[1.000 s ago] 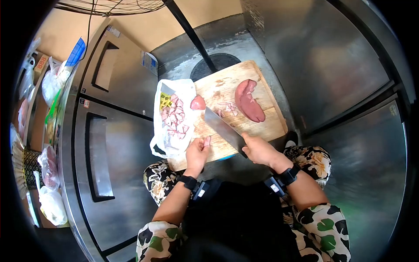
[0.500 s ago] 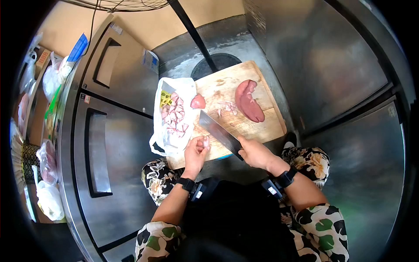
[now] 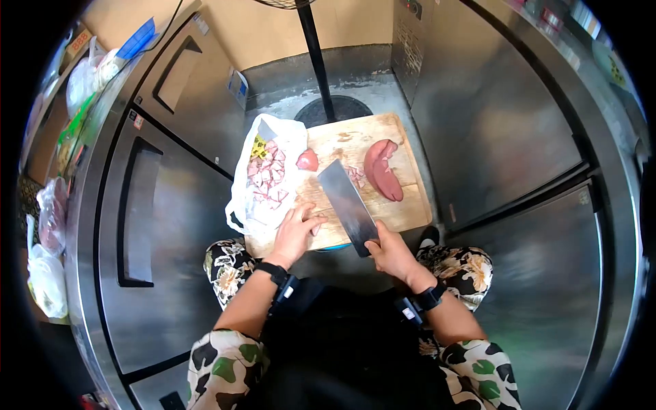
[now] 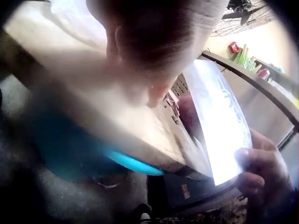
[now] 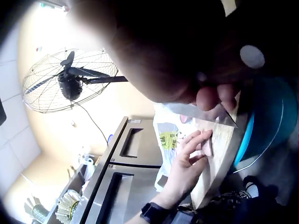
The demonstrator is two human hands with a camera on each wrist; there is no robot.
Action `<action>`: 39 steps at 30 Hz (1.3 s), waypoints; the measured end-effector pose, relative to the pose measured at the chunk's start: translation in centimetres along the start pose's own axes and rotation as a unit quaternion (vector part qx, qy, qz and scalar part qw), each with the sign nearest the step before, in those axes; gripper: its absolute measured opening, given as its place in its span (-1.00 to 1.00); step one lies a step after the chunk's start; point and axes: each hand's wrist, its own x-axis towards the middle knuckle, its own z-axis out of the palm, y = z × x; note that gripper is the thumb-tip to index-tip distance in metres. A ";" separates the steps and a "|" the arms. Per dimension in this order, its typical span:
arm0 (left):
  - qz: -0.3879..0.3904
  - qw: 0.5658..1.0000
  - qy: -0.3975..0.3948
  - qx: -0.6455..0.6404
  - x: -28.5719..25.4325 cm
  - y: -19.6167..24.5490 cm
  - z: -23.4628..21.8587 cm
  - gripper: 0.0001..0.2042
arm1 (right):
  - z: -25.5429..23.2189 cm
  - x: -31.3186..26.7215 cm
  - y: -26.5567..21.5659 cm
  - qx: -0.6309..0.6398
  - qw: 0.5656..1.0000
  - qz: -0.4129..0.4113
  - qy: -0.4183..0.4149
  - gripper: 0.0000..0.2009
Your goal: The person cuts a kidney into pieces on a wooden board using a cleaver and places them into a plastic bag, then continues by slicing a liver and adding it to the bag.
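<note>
My right hand [image 3: 394, 257] grips the handle of a cleaver [image 3: 347, 205], its broad blade slanting up and left over the cutting board [image 3: 342, 137]. My left hand [image 3: 292, 234] is low over the board's near left part, fingers spread. In the right wrist view a small pink meat piece [image 5: 207, 148] lies by its fingertips and thumb. A long pinkish-brown piece of meat, like a tongue [image 3: 384, 171], rests on the board's right side. Small trimmings [image 3: 356, 176] lie beside it, partly behind the blade. A rounded meat chunk [image 3: 307, 160] sits near the bag.
An open white plastic bag [image 3: 240, 198] with many cut meat pieces [image 3: 268, 174] lies over the board's left side. A blue-green tub [image 5: 275, 121] is beneath the board. Steel cabinets [image 3: 164, 198] flank both sides. A fan's round base [image 3: 333, 109] stands behind the board.
My left hand has gone from pinching the small meat piece to spread fingers over it at the board. The cleaver blade has swung more upright. The head view has shifted.
</note>
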 end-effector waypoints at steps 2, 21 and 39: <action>0.016 0.999 -0.026 0.024 0.8 -0.7 -0.3 -0.75 | 0.4 -0.9 -0.6 0.036 0.999 0.012 0.039 -0.71; -0.142 0.973 0.108 -0.145 -2.8 0.1 1.3 -0.78 | 6.0 -5.2 -1.3 -0.374 0.927 0.009 0.008 -0.76; -0.165 0.976 0.087 -0.114 -2.4 -0.1 1.0 -0.81 | 8.2 -4.3 -2.0 -0.491 0.869 -0.049 0.019 -0.83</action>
